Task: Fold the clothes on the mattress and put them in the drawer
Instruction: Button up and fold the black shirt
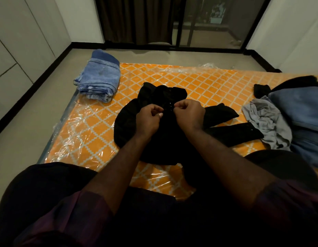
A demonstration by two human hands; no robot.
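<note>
Two hands close together over the middle of the black garment. Left hand: fingers curled, thumb and forefinger pinching the cloth. Right hand: likewise curled, pinching the cloth just beside the left. Garment spread on the mattress, sleeves trailing right. Folded jeans stacked at the far left corner. Unfolded grey shirt and denim pile at the right edge.

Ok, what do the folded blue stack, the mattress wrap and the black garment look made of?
Folded blue stack: probably denim, faded wash, pale stitched seams along the edges. Mattress wrap: clear plastic film, glossy, wrinkled, glinting over the orange diamond print. Black garment: soft matte cloth that slumps in folds; too dark to tell the weave.
</note>
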